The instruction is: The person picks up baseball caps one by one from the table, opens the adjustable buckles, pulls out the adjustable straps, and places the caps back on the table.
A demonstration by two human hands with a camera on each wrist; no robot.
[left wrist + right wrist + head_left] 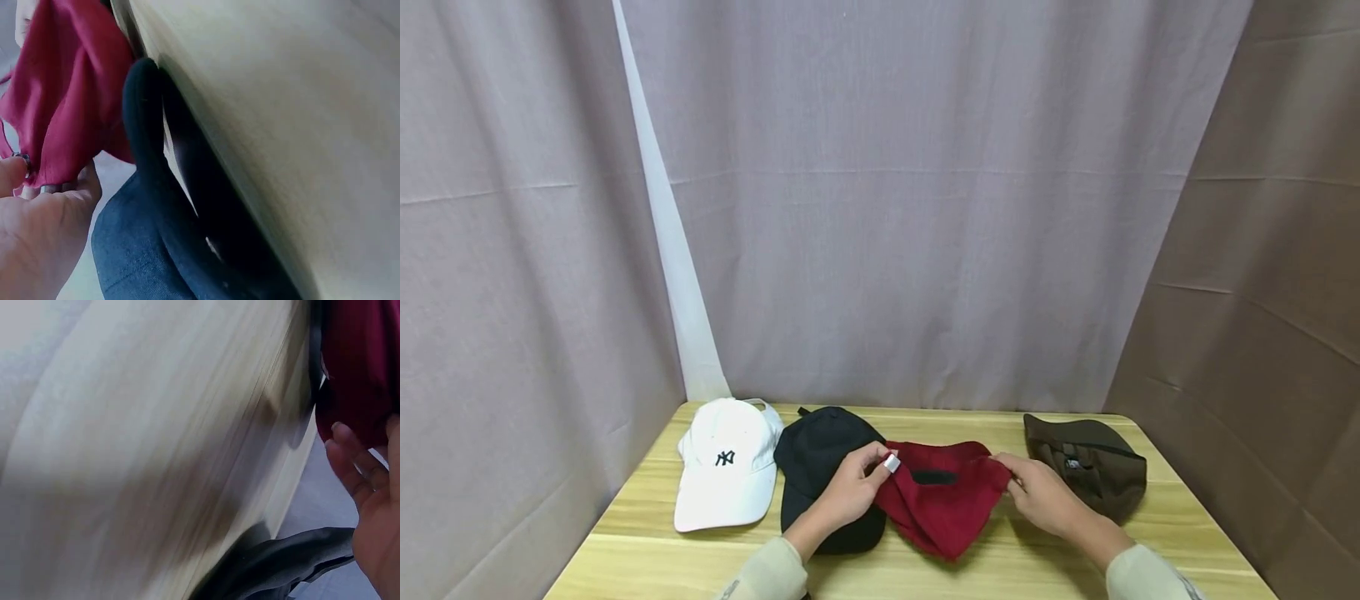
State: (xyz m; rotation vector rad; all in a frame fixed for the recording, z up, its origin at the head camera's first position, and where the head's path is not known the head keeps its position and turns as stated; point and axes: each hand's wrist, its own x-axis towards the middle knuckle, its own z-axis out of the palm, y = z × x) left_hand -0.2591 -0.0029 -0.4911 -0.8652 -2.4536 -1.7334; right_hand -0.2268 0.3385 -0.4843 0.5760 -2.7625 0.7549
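Note:
A dark red cloth cap (951, 510) is stretched between both hands in the head view, a dark gap showing near its upper middle. My left hand (852, 490) pinches its left edge, where a small silver piece shows by the fingertips. On the opposite edge, my right hand (1047, 497) pinches the cloth between thumb and fingers. Behind and under the left hand lies a black cap (820, 454); its curved brim (159, 187) looms close in the left wrist view. The right wrist view catches red cloth (359, 362) above the right fingers.
A white cap (722, 467) with a dark letter emblem lies at the table's left. Near the right edge rests a brown cap (1097, 471), close beyond the right hand. Wooden table (647, 550) runs underneath, with grey curtains (925, 250) behind and at the sides.

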